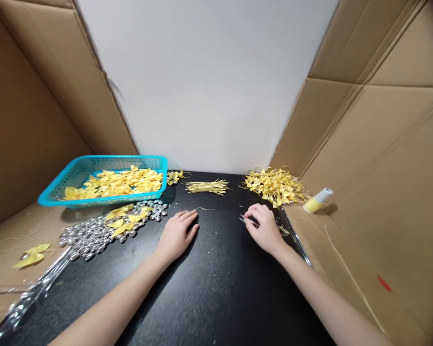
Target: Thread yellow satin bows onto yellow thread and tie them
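Note:
My left hand (177,234) lies palm down on the black tabletop (209,288), fingers stretched out, with nothing held. A short pale thread (204,209) lies just beyond its fingertips. Closed in a pinch, my right hand (265,227) holds a small metal tool (242,218) with two thin tips; the fingers hide most of it, so I cannot tell whether it is tweezers or snips. Behind that hand is a heap of yellow ribbon bows with cords (274,185). Between the hands, farther back, lies a bundle of gold cords (207,186).
A blue basket (46,194) of yellow ribbon pieces (119,182) stands at the back left. Silvery beads (90,235) spread before it, some ribbon pieces on top. A thread spool (317,200) stands on the right cardboard. Cardboard walls (382,144) rise at both sides.

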### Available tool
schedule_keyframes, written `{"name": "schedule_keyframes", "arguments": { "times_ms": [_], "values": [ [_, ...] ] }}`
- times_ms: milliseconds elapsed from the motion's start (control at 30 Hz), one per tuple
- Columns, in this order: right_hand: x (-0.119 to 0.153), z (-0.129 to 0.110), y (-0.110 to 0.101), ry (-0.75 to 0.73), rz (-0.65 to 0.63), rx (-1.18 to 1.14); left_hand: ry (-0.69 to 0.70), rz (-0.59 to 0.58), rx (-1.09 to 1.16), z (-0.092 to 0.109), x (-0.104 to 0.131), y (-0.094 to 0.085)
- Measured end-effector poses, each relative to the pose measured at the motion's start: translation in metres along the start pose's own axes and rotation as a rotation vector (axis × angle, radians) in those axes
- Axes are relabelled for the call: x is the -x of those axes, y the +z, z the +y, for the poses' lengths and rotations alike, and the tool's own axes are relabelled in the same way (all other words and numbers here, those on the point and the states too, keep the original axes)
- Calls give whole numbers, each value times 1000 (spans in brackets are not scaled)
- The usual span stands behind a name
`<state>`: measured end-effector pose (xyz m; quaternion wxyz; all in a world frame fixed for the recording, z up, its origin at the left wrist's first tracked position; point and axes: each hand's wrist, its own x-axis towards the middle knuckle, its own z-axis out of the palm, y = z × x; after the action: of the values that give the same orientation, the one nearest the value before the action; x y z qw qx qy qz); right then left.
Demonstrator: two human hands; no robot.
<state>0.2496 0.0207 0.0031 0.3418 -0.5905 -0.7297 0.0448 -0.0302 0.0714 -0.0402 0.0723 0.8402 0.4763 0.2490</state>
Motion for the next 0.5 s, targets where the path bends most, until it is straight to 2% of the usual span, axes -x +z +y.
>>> {"name": "schedule_keyframes", "arguments": {
  "times_ms": [67, 167, 333, 400, 500],
  "values": [
    [18, -12, 12, -36, -46, -8, 26, -27, 17, 0, 1, -1],
    [29, -24, 24, -86, -118, -2, 86, -65, 54, 6, 6, -6],
    [16, -35, 37, -48, -223, 82, 197, -125, 151, 30, 17, -16],
    [4, -39, 41, -39, -276, 110, 150, -75, 206, 36, 18, -18],
    [-17, -42, 43, -96, -367, 106, -47, 103, 253, 35, 16, -20]
  ]
}}
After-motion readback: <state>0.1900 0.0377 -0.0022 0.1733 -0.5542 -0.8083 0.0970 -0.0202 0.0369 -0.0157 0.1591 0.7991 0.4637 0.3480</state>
